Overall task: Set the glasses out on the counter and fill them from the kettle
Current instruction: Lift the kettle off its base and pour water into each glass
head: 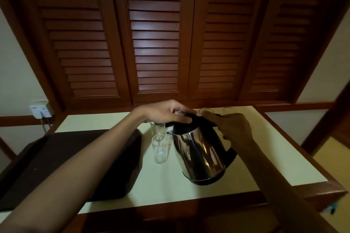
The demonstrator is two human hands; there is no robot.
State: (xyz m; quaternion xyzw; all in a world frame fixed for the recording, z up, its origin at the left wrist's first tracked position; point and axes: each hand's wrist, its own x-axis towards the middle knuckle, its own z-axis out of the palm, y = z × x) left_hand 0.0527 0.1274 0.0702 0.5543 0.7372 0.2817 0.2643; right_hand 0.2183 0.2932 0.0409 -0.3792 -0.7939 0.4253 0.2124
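A steel kettle [198, 154] with a black lid and handle is tilted left over the pale counter [170, 179], its spout above a clear glass [161, 149]. My right hand [234, 130] grips the kettle's black handle. My left hand [168, 112] rests on the lid with its fingers spread over it. A second glass [156, 128] stands just behind the first, partly hidden by my left hand. Two more glasses [206, 111] [229, 109] stand at the back of the counter beyond the kettle. I cannot tell whether water is flowing.
A dark tray [79, 161] lies on the counter's left half, under my left forearm. A wall socket with a plug and cable [40, 111] is at the left. Louvred wooden doors [155, 43] rise behind the counter, which has a wooden edge [325, 191].
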